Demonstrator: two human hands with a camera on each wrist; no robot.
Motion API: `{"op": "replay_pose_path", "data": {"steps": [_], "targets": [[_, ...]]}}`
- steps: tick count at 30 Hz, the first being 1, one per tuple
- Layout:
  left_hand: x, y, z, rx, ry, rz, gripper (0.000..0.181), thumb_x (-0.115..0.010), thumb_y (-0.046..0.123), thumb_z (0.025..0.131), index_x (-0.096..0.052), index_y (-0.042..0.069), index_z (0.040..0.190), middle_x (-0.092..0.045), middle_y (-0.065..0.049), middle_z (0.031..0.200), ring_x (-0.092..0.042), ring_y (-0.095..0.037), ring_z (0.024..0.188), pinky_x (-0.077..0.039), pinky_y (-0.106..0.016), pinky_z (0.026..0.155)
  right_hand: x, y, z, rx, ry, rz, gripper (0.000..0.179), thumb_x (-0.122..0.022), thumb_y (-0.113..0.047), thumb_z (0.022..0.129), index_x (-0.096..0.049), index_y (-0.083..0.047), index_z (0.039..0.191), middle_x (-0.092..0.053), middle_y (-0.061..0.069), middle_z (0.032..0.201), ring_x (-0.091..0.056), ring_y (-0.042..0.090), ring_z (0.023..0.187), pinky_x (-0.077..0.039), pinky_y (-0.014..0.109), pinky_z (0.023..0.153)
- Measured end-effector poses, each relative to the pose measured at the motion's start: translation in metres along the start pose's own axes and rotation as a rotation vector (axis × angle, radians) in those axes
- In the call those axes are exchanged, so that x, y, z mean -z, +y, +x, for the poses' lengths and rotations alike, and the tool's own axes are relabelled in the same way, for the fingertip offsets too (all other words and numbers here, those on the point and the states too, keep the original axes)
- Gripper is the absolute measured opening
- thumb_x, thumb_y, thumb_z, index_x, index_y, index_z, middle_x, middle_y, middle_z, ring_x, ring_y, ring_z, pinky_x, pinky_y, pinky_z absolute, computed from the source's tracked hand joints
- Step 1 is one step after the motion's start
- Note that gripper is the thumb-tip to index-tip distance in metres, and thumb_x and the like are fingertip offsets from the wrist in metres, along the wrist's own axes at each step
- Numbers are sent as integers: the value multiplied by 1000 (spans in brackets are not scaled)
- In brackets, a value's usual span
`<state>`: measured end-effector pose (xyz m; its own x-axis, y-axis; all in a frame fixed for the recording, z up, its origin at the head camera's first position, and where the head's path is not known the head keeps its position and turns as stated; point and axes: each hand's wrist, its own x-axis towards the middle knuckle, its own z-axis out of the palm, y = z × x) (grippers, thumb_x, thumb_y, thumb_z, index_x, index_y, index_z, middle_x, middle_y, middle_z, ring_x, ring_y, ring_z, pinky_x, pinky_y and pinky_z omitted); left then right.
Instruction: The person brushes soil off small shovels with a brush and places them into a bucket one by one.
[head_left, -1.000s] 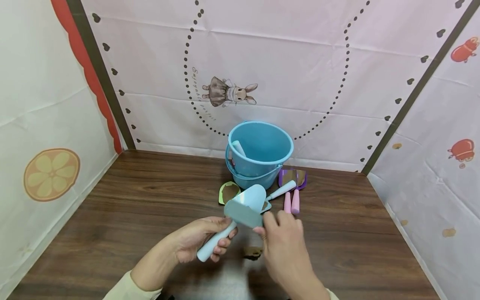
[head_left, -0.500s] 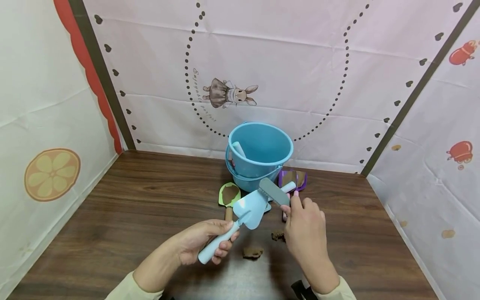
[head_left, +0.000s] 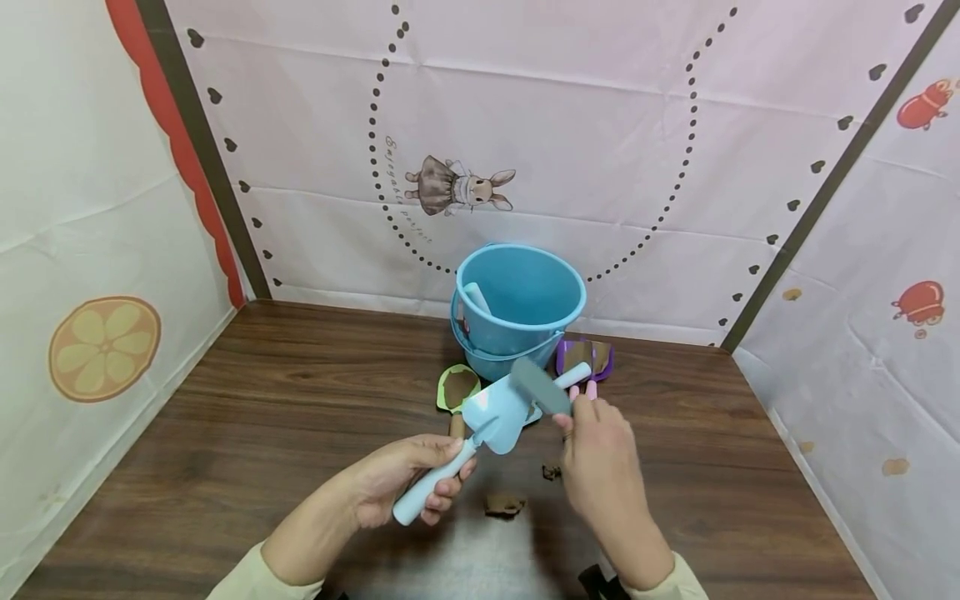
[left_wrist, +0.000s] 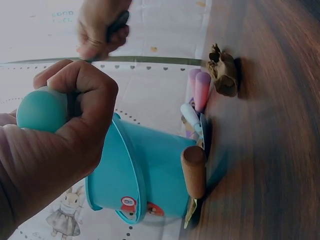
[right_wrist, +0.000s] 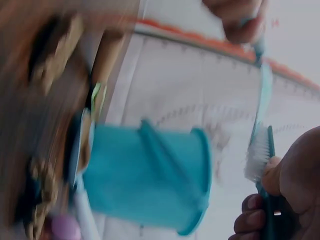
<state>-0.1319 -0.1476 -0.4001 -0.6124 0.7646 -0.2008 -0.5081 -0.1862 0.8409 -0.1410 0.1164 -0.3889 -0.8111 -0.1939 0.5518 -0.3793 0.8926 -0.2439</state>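
My left hand [head_left: 382,481] grips the pale handle of a light blue hand trowel [head_left: 498,414], its blade raised above the table and pointing up and right. In my right hand [head_left: 602,454] is a grey-green scrubbing brush [head_left: 540,386], its back toward the head camera. White bristles [right_wrist: 258,156] face the trowel and meet its blade in the right wrist view. The left wrist view shows the trowel handle's rounded end [left_wrist: 41,111] jutting from the fist, with the right hand [left_wrist: 102,30] beyond it.
Behind the hands stands a blue bucket [head_left: 517,292] with a pale handle inside. Around its base lie a green shovel [head_left: 458,387] with a wooden handle, purple tools [head_left: 600,357] with pink handles, and another light blue tool. Crumpled brown scraps [head_left: 504,505] lie nearer.
The brush has gone from the trowel's neck up and right to the blade's far edge, shifting slightly back left since the middle frame. The blade has tilted; the left hand stays nearly in place.
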Motion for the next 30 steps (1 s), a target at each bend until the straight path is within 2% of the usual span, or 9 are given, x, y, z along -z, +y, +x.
{"op": "replay_pose_path", "data": {"steps": [2, 4, 5, 11, 14, 19, 22, 25, 30], "targets": [[0, 0, 0, 1, -8, 5, 32, -41, 36, 109, -56, 10, 101, -49, 4, 73, -46, -6, 62, -42, -23, 58, 1, 6, 3, -39, 4, -5, 31, -58, -27, 101, -61, 4, 98, -46, 8, 71, -41, 23, 62, -38, 37, 61], [-1, -1, 1, 0, -7, 7, 32, -40, 37, 109, -56, 10, 101, -49, 5, 73, -47, -5, 63, -42, -23, 59, 4, 5, 2, -46, -3, 2, 31, -57, -26, 102, -61, 4, 98, -45, 7, 71, -38, 21, 62, -35, 35, 61], [-1, -1, 1, 2, -4, 5, 32, -40, 37, 110, -56, 10, 102, -49, 5, 73, -47, -5, 63, -42, -23, 59, 5, 2, 0, -35, -7, 13, 29, -58, -27, 102, -59, 1, 93, -43, 6, 71, -38, 21, 62, -35, 35, 61], [-2, -1, 1, 11, 34, -20, 32, -38, 35, 110, -53, 9, 102, -47, 4, 73, -45, -6, 62, -41, -23, 58, 8, -31, -19, 149, -45, 80, 30, -57, -36, 100, -51, -10, 85, -38, -3, 74, -39, 14, 67, -38, 30, 62], [-1, -1, 1, 7, 44, -23, 31, -38, 35, 110, -52, 8, 103, -47, 4, 74, -44, -6, 62, -41, -23, 58, 4, -36, -22, 186, -50, 59, 32, -58, -39, 98, -50, -11, 84, -33, -4, 73, -37, 14, 65, -34, 28, 60], [0, -1, 2, -5, 42, -26, 34, -34, 35, 111, -54, 8, 103, -48, 5, 73, -47, -6, 62, -42, -22, 57, -2, -21, -13, 80, -29, 7, 31, -65, -32, 96, -52, -7, 84, -37, 1, 70, -41, 20, 62, -36, 33, 59], [0, -1, 2, 0, 17, -25, 34, -34, 35, 111, -56, 10, 102, -49, 5, 73, -48, -5, 61, -42, -22, 57, -1, -6, -5, -13, -1, -16, 28, -65, -28, 98, -58, -2, 91, -41, 6, 69, -43, 25, 61, -37, 38, 58], [1, -1, 1, 1, -13, -28, 34, -36, 37, 110, -56, 11, 103, -50, 5, 73, -47, -5, 62, -42, -22, 58, 1, 7, 1, -85, 18, -34, 30, -62, -27, 100, -57, 1, 91, -41, 8, 68, -42, 26, 61, -35, 39, 57], [3, 0, 0, 0, -36, -45, 33, -40, 39, 109, -56, 11, 104, -49, 5, 74, -48, -5, 63, -42, -23, 59, 5, 14, 4, -122, -11, -40, 33, -61, -28, 101, -50, -3, 81, -38, 7, 67, -39, 24, 60, -31, 36, 56]]}}
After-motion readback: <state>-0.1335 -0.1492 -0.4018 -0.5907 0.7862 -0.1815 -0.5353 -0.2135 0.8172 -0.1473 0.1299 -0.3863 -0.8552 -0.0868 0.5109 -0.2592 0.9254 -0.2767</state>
